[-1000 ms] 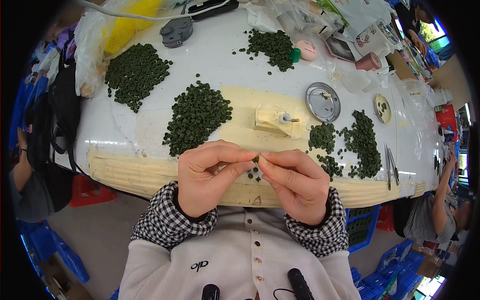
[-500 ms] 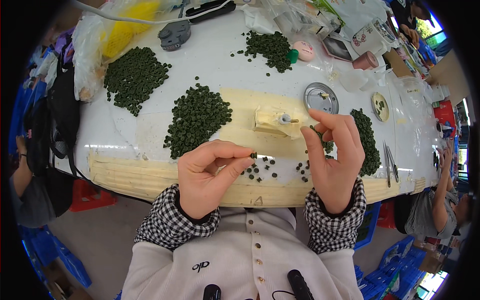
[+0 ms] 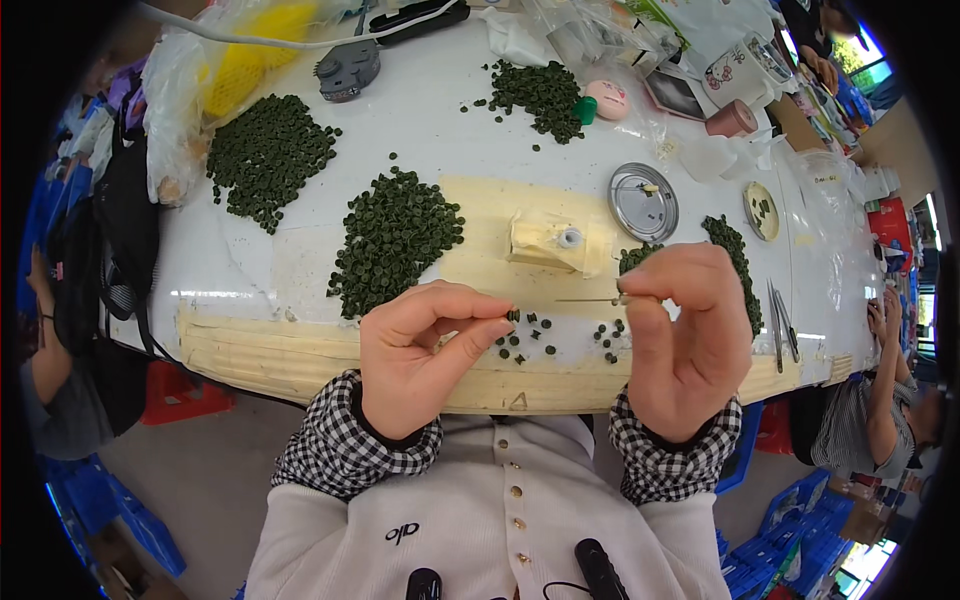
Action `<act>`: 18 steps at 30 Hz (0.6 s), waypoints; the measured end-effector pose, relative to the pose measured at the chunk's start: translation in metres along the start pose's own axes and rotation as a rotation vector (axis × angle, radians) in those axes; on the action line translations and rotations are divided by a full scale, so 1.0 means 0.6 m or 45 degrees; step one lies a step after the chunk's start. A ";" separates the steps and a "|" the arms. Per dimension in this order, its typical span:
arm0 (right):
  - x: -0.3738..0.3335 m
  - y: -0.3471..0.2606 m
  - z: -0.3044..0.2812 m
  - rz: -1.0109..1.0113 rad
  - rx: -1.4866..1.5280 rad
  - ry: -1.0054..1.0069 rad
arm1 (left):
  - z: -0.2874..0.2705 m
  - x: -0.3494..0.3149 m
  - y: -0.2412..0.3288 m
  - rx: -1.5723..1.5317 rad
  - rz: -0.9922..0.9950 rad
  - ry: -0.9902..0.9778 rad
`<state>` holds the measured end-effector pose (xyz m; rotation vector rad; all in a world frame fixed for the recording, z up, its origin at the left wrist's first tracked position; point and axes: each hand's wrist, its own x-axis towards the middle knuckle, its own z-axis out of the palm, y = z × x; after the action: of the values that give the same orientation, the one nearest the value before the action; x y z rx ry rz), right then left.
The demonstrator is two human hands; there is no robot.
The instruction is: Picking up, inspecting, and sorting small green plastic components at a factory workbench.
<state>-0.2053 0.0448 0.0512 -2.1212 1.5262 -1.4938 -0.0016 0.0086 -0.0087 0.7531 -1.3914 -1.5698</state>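
Observation:
My left hand [image 3: 412,345] is closed in a pinch, with a small dark green grooved part [image 3: 513,315] between thumb and forefinger. Between the thumb and forefinger of my right hand [image 3: 692,335] is a thin needle-like rod [image 3: 582,301], its free end pointing left toward that part, apart from it. Beyond both hands a cream-wrapped block [image 3: 535,248] sits on a yellowish patch of the table, a whitish nozzle [image 3: 570,238] at its right end. Several loose green parts [image 3: 518,350] lie below the fingertips.
Piles of similar green parts lie left of the block [image 3: 395,240], far left [image 3: 270,155], at the back [image 3: 540,100] and at right [image 3: 735,280]. A round metal lid [image 3: 643,203], a small dish [image 3: 761,212] and tweezers [image 3: 775,325] lie at right. Wood [image 3: 400,370] edges the table.
My right hand has taken the thin rod from the nozzle and drawn it toward me, fingers now pinched. My left hand has barely moved and still holds the green part.

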 end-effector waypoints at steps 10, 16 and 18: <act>-0.001 0.005 0.027 0.056 0.266 -0.345 | 0.001 0.002 0.002 0.011 0.021 -0.042; -0.002 0.007 0.028 0.010 0.259 -0.351 | 0.001 0.003 0.003 0.014 0.019 -0.056; -0.002 0.007 0.029 0.002 0.260 -0.351 | 0.001 0.003 0.004 0.017 0.019 -0.056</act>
<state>-0.1948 0.0367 0.0395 -2.1003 1.2248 -1.2346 -0.0024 0.0076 -0.0063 0.7184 -1.4377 -1.5750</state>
